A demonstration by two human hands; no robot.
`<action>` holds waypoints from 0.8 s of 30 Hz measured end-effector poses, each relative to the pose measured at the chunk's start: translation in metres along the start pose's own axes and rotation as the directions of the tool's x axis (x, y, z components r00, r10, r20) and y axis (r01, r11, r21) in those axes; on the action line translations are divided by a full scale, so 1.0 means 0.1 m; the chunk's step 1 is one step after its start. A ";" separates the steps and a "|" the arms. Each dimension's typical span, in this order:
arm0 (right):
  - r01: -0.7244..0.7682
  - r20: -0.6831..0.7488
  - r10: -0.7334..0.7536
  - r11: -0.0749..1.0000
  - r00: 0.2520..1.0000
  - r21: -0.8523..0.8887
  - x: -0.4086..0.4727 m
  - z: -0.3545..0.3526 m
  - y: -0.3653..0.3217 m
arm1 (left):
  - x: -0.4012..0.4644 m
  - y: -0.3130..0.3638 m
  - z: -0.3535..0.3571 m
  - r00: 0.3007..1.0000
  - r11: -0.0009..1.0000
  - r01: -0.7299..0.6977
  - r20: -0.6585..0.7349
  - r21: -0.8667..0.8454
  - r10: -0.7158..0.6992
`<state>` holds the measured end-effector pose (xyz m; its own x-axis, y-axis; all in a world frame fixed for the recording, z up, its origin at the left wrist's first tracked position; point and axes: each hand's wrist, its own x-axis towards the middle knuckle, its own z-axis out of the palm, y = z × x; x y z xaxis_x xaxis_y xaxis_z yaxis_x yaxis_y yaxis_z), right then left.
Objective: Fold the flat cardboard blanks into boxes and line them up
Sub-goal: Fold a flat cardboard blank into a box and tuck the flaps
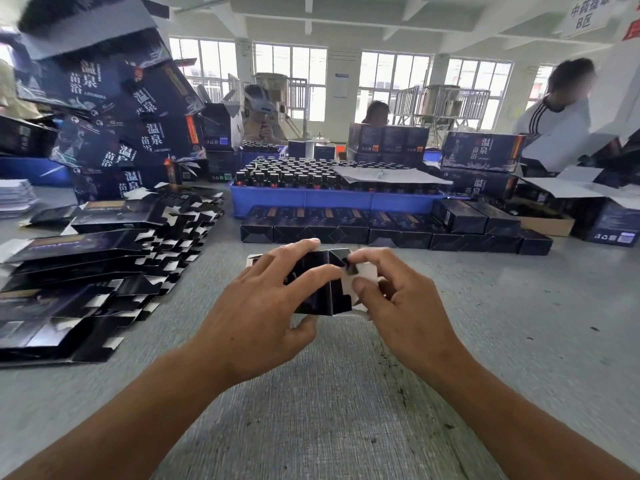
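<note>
A small dark cardboard box (323, 289) with white inner flaps is held just above the grey table (329, 393) in the middle. My left hand (266, 306) grips it from the left, fingers over the top and thumb underneath. My right hand (391, 303) pinches its end flaps at the right side. Behind it, a row of folded dark boxes (381, 228) is lined up across the table. A big pile of flat dark blanks (104, 271) lies to the left.
A blue tray (332, 199) full of small dark bottles stands behind the row. Large printed cartons (114, 109) are stacked high at the back left, more cartons (481, 150) at the back right. Several people work across the table.
</note>
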<state>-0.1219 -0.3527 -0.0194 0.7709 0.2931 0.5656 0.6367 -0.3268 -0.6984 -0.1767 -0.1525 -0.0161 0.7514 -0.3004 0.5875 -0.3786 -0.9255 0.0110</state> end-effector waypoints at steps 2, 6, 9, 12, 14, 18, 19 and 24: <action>0.010 -0.012 -0.011 1.000 1.000 -0.024 0.01 0.01 0.01 | 0.00 -0.01 0.01 1.000 1.000 -0.007 -0.017 -0.004 0.006; 0.012 -0.011 -0.013 0.998 1.000 -0.061 0.01 0.00 -0.01 | -0.01 -0.02 0.04 0.999 1.000 -0.011 -0.033 0.004 0.011; 0.005 0.054 -0.003 0.999 0.999 -0.043 0.00 -0.03 -0.03 | 0.00 -0.03 0.04 1.000 1.000 0.000 -0.020 0.028 0.001; -0.075 0.237 0.071 0.997 0.969 0.007 -0.02 -0.05 -0.06 | -0.01 -0.07 0.03 1.000 0.999 0.029 -0.014 0.034 -0.028; -0.063 0.290 0.068 0.998 0.955 -0.027 -0.03 -0.02 -0.08 | -0.02 -0.09 0.03 0.999 0.999 0.044 -0.010 0.018 -0.043; -0.022 0.119 0.031 0.997 0.992 -0.074 -0.03 0.01 -0.09 | -0.01 -0.06 0.04 0.999 0.999 0.029 -0.022 0.017 -0.028; -0.025 0.090 0.032 0.997 0.995 -0.070 -0.02 0.00 -0.08 | -0.01 -0.05 0.04 0.999 1.000 0.020 -0.029 0.017 -0.019; -0.035 0.028 0.036 0.999 0.999 -0.012 -0.04 0.02 -0.07 | -0.02 -0.03 0.05 0.999 1.000 0.015 -0.039 0.007 -0.015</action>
<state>-0.1297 -0.3497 -0.0177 0.7923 0.3066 0.5275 0.6092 -0.3481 -0.7126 -0.1745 -0.1503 -0.0211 0.7353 -0.2770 0.6186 -0.3631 -0.9317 0.0143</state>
